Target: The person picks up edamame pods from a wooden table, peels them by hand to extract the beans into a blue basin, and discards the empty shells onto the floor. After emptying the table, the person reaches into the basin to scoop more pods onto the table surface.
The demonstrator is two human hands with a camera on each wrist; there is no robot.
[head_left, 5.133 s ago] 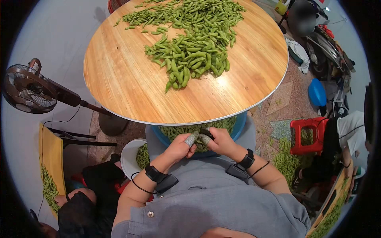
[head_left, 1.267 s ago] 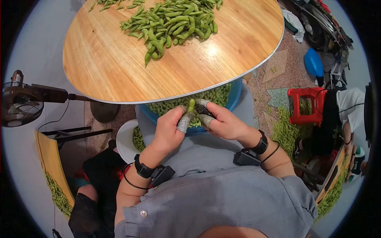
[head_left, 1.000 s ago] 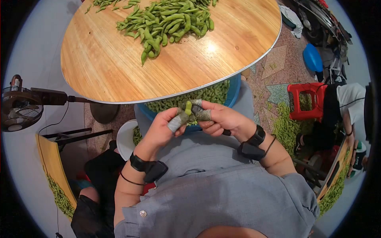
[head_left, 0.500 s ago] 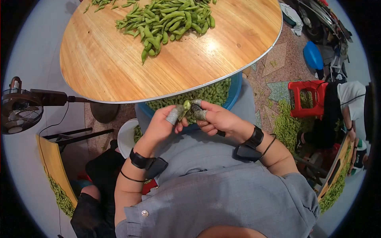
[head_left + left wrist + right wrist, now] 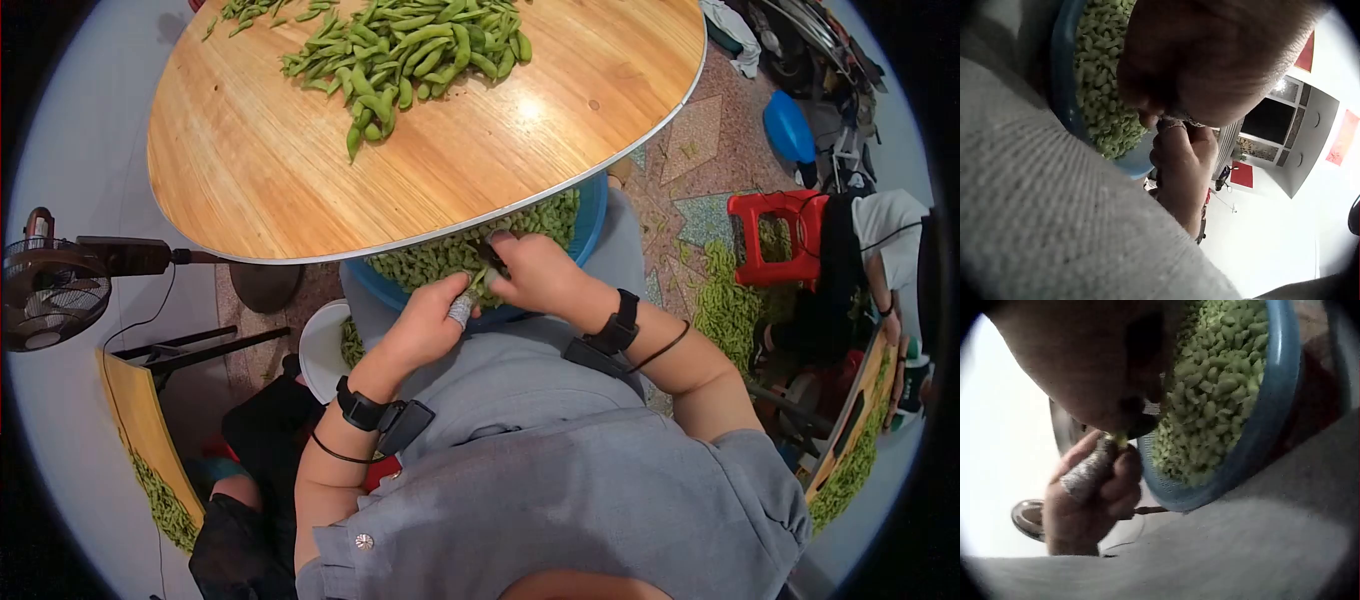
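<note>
My left hand (image 5: 425,320) pinches a green edamame pod (image 5: 1120,439) between thumb and fingers, grey wrapping on a digit. Close against it, my right hand (image 5: 545,275) curls round a small dark tool (image 5: 1142,427); its kind cannot be told, as the hand hides most of it. Both hands are over a blue basin (image 5: 599,212) between the knees, partly under the table edge. Shelled green beans (image 5: 1219,394) fill much of the basin. On the round wooden table (image 5: 270,190) lies a heap of unshelled edamame pods (image 5: 420,50).
A white bucket (image 5: 318,355) with green contents stands by the left leg. To the left is a brown fan (image 5: 60,285). Right of the basin, pods (image 5: 728,310) lie on the floor beside a red stool (image 5: 745,240). Other people sit at both sides, near more pods.
The pod first stood upright between both hands; now it is lower and mostly covered. The right hand has shifted up and turned over the beans. The head view has tilted down since the oldest frame.
</note>
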